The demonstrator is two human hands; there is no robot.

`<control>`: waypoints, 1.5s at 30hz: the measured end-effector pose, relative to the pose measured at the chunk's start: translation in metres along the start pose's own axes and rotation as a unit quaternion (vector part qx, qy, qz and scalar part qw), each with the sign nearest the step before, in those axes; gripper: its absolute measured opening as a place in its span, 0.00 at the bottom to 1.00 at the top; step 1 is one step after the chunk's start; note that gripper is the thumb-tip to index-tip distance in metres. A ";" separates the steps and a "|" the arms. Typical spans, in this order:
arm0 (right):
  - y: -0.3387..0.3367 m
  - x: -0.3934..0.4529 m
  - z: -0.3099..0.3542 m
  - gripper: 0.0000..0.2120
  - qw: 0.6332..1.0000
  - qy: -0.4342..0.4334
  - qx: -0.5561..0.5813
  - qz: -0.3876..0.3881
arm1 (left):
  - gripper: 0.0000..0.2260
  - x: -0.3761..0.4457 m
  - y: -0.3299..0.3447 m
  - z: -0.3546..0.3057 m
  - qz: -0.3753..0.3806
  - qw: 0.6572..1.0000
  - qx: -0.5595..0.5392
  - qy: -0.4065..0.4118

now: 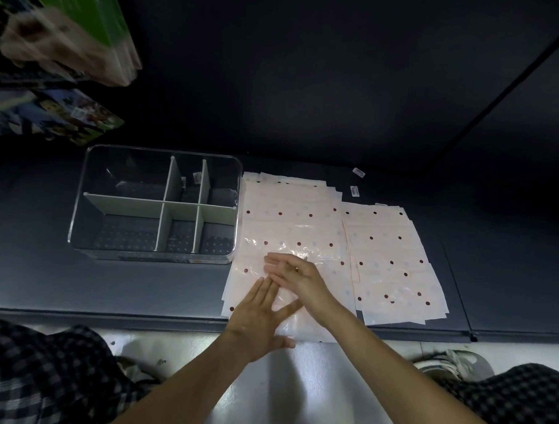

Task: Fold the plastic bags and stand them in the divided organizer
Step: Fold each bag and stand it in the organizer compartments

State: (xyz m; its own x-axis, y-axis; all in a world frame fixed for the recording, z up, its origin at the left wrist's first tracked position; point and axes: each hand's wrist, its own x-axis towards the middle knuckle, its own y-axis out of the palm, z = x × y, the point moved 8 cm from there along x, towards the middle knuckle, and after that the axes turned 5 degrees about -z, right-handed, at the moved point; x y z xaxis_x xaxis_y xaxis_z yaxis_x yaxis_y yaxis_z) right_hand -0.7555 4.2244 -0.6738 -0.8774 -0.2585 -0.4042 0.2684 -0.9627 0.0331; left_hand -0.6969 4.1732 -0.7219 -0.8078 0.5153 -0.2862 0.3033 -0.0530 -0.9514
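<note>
Organizer (157, 203) empty; nothing folded. Left hand (261, 313) and right hand (297, 276), grips wide, flat on bag stack (290, 225).

A single head-worn wide-angle view looks steeply down and forward from close above the dark shelf (29, 265); straight lines bow near the edges; the upper left corner seems blurred

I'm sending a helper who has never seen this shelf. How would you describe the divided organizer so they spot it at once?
On the dark shelf, look left of the two stacks of pale dotted plastic bags. The organizer is the clear rounded box touching the nearer stack. Only it has white dividers making six compartments, none holding a bag.
</note>
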 end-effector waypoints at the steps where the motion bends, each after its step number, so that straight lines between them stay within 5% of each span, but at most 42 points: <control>1: 0.005 -0.003 -0.001 0.12 0.999 -0.006 -0.039 0.014 | 0.34 0.001 0.001 0.000 0.004 1.000 0.003 -0.001; 5: 0.006 -0.006 -0.012 0.15 0.989 -0.028 -0.142 0.027 | 0.34 0.001 0.000 0.001 -0.009 1.000 -0.006 0.000; 10: -0.064 0.008 -0.013 0.17 0.991 -0.020 -0.047 -0.124 | 0.35 -0.003 -0.006 0.004 -0.054 0.998 -0.032 0.000; 18: -0.065 0.008 -0.019 0.20 0.976 -0.052 -0.193 -0.083 | 0.37 -0.040 0.009 0.022 -0.062 0.998 -0.029 0.006; 22: -0.045 -0.005 -0.024 0.23 0.875 -0.115 -0.469 0.040 | 0.37 -0.039 -0.003 0.024 -0.094 0.993 -0.075 -0.012; 30: -0.033 -0.011 -0.024 0.13 0.748 -0.165 -0.637 0.086 | 0.21 -0.031 -0.029 0.038 -0.136 0.973 -0.178 -0.050; 33: -0.035 -0.009 -0.019 0.14 0.772 -0.127 -0.615 0.093 | 0.20 -0.023 -0.029 0.039 -0.105 0.977 -0.178 -0.050; 35: -0.036 -0.010 -0.011 0.16 0.752 -0.148 -0.634 0.104 | 0.25 -0.018 -0.035 0.039 -0.097 0.970 -0.217 -0.052; 39: -0.034 -0.017 0.028 0.19 0.716 -0.204 -0.660 0.104 | 0.27 -0.016 -0.072 0.056 -0.175 0.908 -0.370 -0.093; 45: 0.008 -0.020 0.132 0.15 0.827 -0.260 -0.498 0.029 | 0.03 -0.033 -0.132 0.118 -0.219 0.809 -0.526 -0.144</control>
State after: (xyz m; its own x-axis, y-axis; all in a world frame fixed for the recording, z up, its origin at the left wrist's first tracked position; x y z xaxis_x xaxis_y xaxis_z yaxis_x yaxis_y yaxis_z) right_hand -0.7889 4.2116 -0.5448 -0.8348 -0.5499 0.0279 0.2832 -0.4722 -0.8347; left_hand -0.7703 4.0620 -0.6002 -0.9925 0.0597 -0.1066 0.0969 0.9162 -0.3888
